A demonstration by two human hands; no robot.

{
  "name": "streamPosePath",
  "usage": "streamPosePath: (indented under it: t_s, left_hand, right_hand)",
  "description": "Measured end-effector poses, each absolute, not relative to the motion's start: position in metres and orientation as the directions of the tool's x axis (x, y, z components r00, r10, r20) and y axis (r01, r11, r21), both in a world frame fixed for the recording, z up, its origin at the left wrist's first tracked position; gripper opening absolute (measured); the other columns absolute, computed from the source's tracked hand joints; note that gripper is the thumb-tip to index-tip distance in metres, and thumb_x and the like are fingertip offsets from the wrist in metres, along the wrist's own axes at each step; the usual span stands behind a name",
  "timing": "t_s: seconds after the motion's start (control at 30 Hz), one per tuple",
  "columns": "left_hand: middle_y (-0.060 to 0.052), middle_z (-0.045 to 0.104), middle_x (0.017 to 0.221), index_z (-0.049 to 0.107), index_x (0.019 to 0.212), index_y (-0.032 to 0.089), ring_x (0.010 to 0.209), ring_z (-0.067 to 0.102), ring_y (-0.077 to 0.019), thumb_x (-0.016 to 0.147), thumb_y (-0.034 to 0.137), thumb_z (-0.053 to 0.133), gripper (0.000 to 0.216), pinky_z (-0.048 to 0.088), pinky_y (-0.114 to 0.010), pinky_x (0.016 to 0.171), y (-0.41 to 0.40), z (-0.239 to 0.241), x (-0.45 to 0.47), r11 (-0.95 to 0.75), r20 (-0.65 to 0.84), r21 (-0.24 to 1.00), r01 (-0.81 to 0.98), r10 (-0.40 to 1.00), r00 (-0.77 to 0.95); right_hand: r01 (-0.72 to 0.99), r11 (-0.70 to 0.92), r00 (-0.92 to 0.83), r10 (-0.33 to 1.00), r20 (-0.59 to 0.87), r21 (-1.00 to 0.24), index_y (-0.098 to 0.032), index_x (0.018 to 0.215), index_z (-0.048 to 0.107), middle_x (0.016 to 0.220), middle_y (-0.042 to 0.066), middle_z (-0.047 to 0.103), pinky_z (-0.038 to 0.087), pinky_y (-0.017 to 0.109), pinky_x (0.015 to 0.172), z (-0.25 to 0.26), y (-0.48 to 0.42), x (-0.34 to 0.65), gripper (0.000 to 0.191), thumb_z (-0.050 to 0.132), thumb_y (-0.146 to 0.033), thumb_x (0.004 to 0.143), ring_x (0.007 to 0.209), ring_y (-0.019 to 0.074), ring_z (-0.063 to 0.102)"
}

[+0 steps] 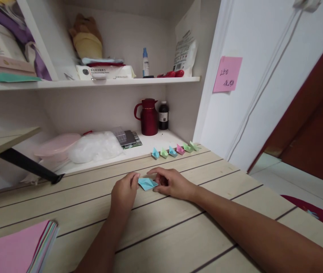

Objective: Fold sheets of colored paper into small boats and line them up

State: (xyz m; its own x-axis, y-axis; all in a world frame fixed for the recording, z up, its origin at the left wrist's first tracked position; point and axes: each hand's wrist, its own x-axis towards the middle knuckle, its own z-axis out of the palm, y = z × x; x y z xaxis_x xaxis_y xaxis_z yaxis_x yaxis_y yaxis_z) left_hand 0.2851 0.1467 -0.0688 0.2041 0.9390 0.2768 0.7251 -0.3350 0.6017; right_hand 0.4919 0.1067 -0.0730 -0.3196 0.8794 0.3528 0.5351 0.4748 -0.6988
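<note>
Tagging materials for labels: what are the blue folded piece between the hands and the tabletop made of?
Blue folded piece: likely paper, matte; sharp creases, thin flat facets. Tabletop: pale wood or wood-grain laminate, low sheen; faint grain, dark grooves between planks.
</note>
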Motion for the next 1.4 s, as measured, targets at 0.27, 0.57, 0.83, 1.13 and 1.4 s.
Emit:
streamPosePath:
  t_s: [0.27,0.57,0.83,1.13,1.4]
  left_hand:
    - [0.000,0.070,0.070,0.068,0.098,0.023,0.057,0.058,-0.0144,0.092,0.037,0.042,0.031,0.039,-0.025,0.059,0.150,-0.073,0.284,-0.341,0.283,0.664,0.665,0.938,0.197]
    - [0.000,0.070,0.073,0.066,0.103,0.023,0.060,0.062,-0.0147,0.092,0.038,0.043,0.031,0.043,-0.024,0.059,0.150,-0.075,0.284,-0.344,0.298,0.715,0.608,0.938,0.179]
    - [-0.004,0.070,0.095,0.060,0.118,0.022,0.060,0.061,-0.0135,0.090,0.033,0.047,0.033,0.044,-0.026,0.060,0.151,-0.076,0.285,-0.358,0.321,0.713,0.603,0.931,0.174]
    - [-0.003,0.069,0.088,0.062,0.114,0.022,0.060,0.058,-0.0148,0.089,0.032,0.048,0.031,0.042,-0.027,0.061,0.151,-0.076,0.285,-0.376,0.341,0.711,0.594,0.923,0.177]
    - [-0.001,0.067,0.078,0.063,0.102,0.024,0.062,0.060,-0.0162,0.089,0.031,0.047,0.022,0.046,-0.028,0.059,0.152,-0.080,0.285,-0.402,0.362,0.753,0.521,0.914,0.183]
  right_hand:
    - [0.433,0.553,-0.431,0.821,0.374,-0.712,-0.027,0.129,0.058,0.097,0.001,0.061,0.045,0.022,0.064,-0.073,0.112,0.504,0.051,0.069,-0.019,0.080,0.071,0.0115,0.053]
    - [0.539,0.615,-0.444,0.788,0.427,-0.576,-0.022,0.110,0.067,0.088,0.003,0.062,0.046,0.025,0.072,-0.075,0.110,0.498,0.029,0.073,-0.031,0.082,0.079,0.0159,0.059]
    - [0.613,0.584,-0.396,0.810,0.432,-0.533,-0.023,0.106,0.068,0.085,0.001,0.064,0.047,0.026,0.073,-0.077,0.111,0.496,0.025,0.073,-0.025,0.082,0.077,0.0152,0.061]
    - [0.681,0.626,-0.462,0.770,0.440,-0.380,-0.030,0.125,0.060,0.106,0.003,0.064,0.048,0.026,0.080,-0.078,0.105,0.492,0.038,0.062,-0.019,0.089,0.086,0.0150,0.064]
    - [0.673,0.672,-0.506,0.722,0.472,-0.307,-0.024,0.102,0.067,0.097,0.003,0.066,0.047,0.025,0.080,-0.079,0.107,0.489,0.013,0.063,-0.025,0.090,0.089,0.0166,0.063]
